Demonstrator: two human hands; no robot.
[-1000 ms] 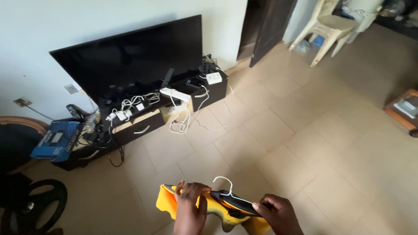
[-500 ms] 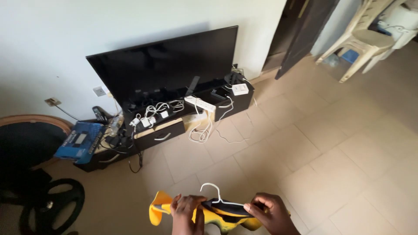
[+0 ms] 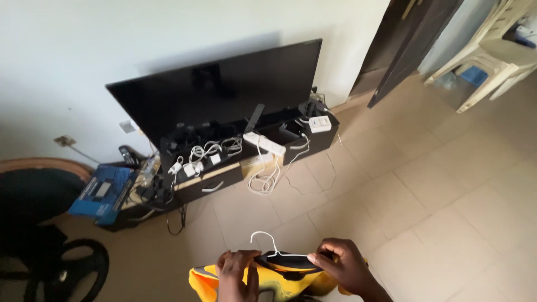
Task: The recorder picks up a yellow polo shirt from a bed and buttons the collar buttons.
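My left hand (image 3: 235, 274) pinches the left shoulder of a yellow garment with a dark collar (image 3: 279, 278) at the bottom of the view. My right hand (image 3: 341, 265) grips the garment's right shoulder. A white wire hanger (image 3: 267, 244) sits inside the collar, its hook sticking up between my hands. The lower part of the garment is cut off by the frame edge.
A black flat screen (image 3: 218, 89) stands on a low dark stand (image 3: 224, 168) strewn with white cables and a power strip (image 3: 264, 143). A blue box (image 3: 103, 193) lies at left. A dark door (image 3: 414, 45) and pale plastic chairs (image 3: 492, 56) are at right. Tan tile floor (image 3: 425, 184).
The view has shifted, so the screen and stand sit further right and higher. My hands with the garment and hanger have dropped lower in the frame; their grip is unchanged.
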